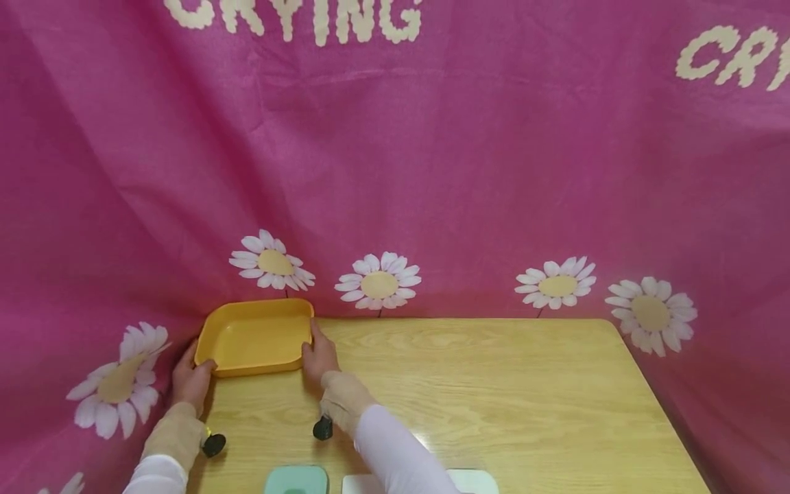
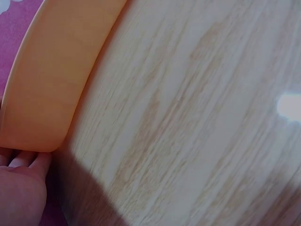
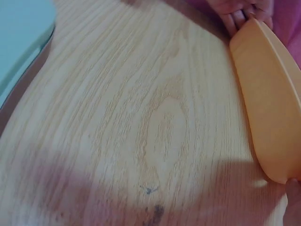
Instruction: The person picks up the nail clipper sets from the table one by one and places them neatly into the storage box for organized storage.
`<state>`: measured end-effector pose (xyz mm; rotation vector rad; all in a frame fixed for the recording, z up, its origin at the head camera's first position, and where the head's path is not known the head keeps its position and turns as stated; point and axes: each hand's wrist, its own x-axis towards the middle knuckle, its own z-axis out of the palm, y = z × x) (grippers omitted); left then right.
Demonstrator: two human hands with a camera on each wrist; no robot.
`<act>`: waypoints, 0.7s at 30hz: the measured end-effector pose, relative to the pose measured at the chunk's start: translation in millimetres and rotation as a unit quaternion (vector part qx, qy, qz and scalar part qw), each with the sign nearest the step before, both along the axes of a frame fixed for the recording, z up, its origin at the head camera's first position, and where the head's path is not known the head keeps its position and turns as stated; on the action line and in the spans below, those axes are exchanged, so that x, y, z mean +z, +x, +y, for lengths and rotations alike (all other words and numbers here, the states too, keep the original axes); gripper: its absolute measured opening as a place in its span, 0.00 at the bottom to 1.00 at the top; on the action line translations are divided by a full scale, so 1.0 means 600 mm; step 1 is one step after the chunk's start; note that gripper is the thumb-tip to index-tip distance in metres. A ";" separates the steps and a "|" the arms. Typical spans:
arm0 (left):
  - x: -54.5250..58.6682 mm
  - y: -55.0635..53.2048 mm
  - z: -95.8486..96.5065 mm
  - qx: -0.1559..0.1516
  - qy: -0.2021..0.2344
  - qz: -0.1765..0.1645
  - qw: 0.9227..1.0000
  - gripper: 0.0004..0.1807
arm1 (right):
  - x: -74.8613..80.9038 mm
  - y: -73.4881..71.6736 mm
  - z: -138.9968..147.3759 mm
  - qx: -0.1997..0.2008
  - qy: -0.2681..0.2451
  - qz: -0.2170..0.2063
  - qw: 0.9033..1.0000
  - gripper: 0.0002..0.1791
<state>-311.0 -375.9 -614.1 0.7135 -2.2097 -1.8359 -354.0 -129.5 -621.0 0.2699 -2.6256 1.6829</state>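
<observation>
A shallow yellow plastic tray (image 1: 256,336) with rounded corners lies at the far left corner of the table, its inside bare. My left hand (image 1: 193,381) grips its left end, with the thumb over the near left corner. At the opposite end my right hand (image 1: 319,355) holds the right side, thumb on the rim. The left wrist view shows the tray's outer wall (image 2: 56,84) low over the wood, with the left fingers (image 2: 23,159) bent under its corner. In the right wrist view only a bit of the right hand (image 3: 292,200) shows at the tray's near corner.
A wooden table (image 1: 494,384) runs to a pink curtain (image 1: 469,171) printed with daisies, which hangs close behind and at the left. Near the front edge lie a mint-green lidded box (image 1: 296,479) and a pale box (image 1: 472,481) partly behind the right sleeve.
</observation>
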 end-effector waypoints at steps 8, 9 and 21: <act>-0.006 0.017 0.013 -0.013 -0.014 0.002 1.000 0.43 | -0.004 0.016 0.013 -0.004 -0.050 -0.020 0.999 0.33; -0.007 0.020 0.016 -0.017 -0.015 0.000 1.000 0.43 | -0.006 0.019 0.017 -0.002 -0.054 -0.021 0.998 0.33; 0.001 0.027 0.051 -0.058 -0.019 0.008 0.998 0.42 | 0.006 0.028 0.075 0.010 -0.029 -0.033 0.999 0.33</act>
